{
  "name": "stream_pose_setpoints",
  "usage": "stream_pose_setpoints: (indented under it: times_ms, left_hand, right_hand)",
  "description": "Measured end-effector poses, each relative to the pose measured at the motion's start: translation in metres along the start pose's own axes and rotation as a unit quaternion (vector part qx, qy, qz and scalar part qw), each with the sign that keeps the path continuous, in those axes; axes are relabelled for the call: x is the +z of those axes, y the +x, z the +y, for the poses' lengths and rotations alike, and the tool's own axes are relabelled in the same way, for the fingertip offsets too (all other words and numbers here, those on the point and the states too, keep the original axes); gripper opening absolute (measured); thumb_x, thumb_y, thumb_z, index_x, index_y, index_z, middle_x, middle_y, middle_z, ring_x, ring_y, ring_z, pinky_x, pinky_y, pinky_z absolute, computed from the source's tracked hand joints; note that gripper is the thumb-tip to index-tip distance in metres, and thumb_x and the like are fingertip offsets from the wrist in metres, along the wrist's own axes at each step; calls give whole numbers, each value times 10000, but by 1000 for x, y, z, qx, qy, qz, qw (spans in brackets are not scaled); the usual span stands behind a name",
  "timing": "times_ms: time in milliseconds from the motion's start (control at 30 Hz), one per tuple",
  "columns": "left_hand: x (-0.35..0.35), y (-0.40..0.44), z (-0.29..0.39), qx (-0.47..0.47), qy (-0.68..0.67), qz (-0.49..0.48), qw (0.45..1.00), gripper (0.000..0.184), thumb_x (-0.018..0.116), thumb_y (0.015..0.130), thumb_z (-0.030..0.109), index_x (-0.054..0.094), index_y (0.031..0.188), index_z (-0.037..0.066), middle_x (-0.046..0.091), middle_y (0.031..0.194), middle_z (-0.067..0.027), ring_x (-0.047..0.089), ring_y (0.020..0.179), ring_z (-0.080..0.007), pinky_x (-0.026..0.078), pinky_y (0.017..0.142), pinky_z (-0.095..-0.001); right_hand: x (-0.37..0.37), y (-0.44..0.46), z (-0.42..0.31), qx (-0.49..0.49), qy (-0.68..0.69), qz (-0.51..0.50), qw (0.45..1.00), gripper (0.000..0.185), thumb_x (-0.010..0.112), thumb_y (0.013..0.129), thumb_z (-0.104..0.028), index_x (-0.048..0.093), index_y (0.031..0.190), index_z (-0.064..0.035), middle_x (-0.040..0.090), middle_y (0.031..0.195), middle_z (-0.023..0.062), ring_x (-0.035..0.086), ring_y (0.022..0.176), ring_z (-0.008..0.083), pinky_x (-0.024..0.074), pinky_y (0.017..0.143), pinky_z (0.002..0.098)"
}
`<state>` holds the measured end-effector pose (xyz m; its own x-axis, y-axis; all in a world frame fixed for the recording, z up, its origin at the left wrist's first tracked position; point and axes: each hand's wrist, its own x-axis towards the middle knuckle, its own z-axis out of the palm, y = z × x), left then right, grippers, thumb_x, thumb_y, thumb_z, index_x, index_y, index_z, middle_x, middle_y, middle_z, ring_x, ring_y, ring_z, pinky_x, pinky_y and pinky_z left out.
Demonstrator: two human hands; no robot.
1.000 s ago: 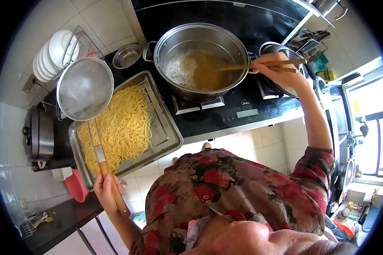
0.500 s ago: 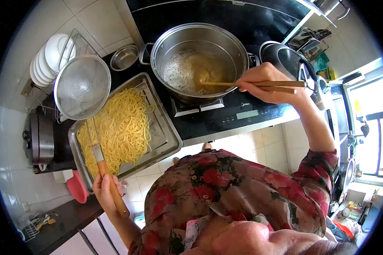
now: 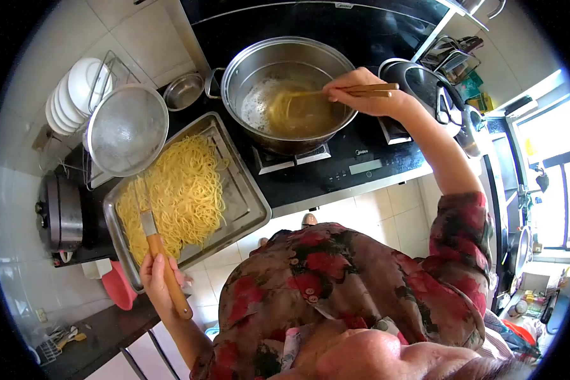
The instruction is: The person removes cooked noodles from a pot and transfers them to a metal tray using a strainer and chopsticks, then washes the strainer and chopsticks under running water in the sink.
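Closed around the wooden handle of a mesh strainer (image 3: 128, 130) is my left hand (image 3: 156, 273), at the tray's near edge. The strainer's round basket hangs over the far left corner of a metal tray (image 3: 244, 212), above a heap of yellow noodles (image 3: 187, 190). My right hand (image 3: 354, 88) grips a pair of chopsticks (image 3: 377, 90) over the right rim of a large steel pot (image 3: 234, 114). Their tips dip into cloudy, foamy water (image 3: 291, 107), where yellowish strands show faintly.
The pot stands on a black stovetop (image 3: 297, 180). Behind the tray are a small metal bowl (image 3: 184, 92) and white plates in a rack (image 3: 66, 104). A dark lidded cooker (image 3: 63, 212) sits left; a lidded pan (image 3: 418, 88) sits right of the pot. A red basin (image 3: 119, 285) is below left.
My right hand has moved left and slightly up over the pot, carrying the chopsticks through the water. The left hand and strainer stay nearly in place.
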<state>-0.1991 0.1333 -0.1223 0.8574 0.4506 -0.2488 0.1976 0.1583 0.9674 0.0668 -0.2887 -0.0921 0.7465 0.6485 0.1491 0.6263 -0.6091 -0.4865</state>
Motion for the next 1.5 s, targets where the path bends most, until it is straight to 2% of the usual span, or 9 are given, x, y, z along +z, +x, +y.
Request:
stream_pose_setpoints:
  times_ms: [233,367,433,600,767,933,1067,1233,1500]
  left_hand:
    - [0,-2,1,7,26,-7,1000,241,546,920,246,563,1018,27,529,676,-30,441,435,-86,335,400,-204]
    - [-11,5,-8,-1,14,-2,1000,323,494,941,191,550,1202,9,522,662,-36,437,419,-88,422,413,-231]
    - [-11,4,-11,-13,27,-10,1000,325,495,942,193,550,1202,7,524,668,-38,437,419,-88,418,411,-230]
    - [-3,8,-5,-26,1,-25,999,327,493,945,195,546,1208,8,525,673,-37,435,405,-90,426,407,-242]
    - [5,3,0,-11,7,-7,1000,353,520,929,238,555,1202,17,517,669,-18,434,435,-79,383,407,-225]
    - [1,8,0,-6,-1,-14,1000,367,539,917,277,578,1187,31,511,667,3,431,463,-64,324,405,-198]
    - [1,9,-3,-34,0,5,999,327,515,930,209,544,1198,24,521,668,-34,430,404,-89,456,409,-260]
    - [0,15,-3,-38,-24,-29,999,336,519,927,213,543,1203,24,519,671,-34,432,407,-87,453,409,-260]
    - [1,16,-2,-33,-4,-24,999,368,557,890,279,582,1183,56,524,679,4,447,463,-57,342,387,-180]
  right_hand:
    - [-9,-23,-46,-26,-117,-91,989,194,524,919,-175,666,930,-43,662,883,148,623,848,308,510,781,384]
    - [-1,-4,0,-9,-59,52,997,131,564,885,-125,656,845,-40,659,925,155,612,896,295,500,792,388]
    - [-26,-18,-43,110,-57,-136,983,127,578,876,-131,641,819,-37,650,946,181,605,927,303,502,787,390]
    - [13,5,6,-44,-28,36,998,173,528,899,-173,653,859,-60,653,767,158,636,707,329,513,678,375]
    - [-26,-17,-48,-8,-10,-123,992,193,538,896,-182,648,867,-27,642,742,155,641,712,291,512,657,379]
    - [-9,10,8,79,12,-16,997,240,532,945,-188,659,1018,2,697,836,136,682,756,234,530,681,300]
    - [-23,-29,-39,-57,11,-80,995,199,525,924,-91,675,962,33,685,798,163,691,700,200,545,674,315]
    - [-4,6,0,76,65,-10,995,248,496,954,-158,662,1030,10,692,832,132,674,738,224,539,694,310]
    - [2,7,-10,-27,-64,-24,997,148,595,873,-160,659,888,-28,652,826,155,631,767,310,512,765,379]
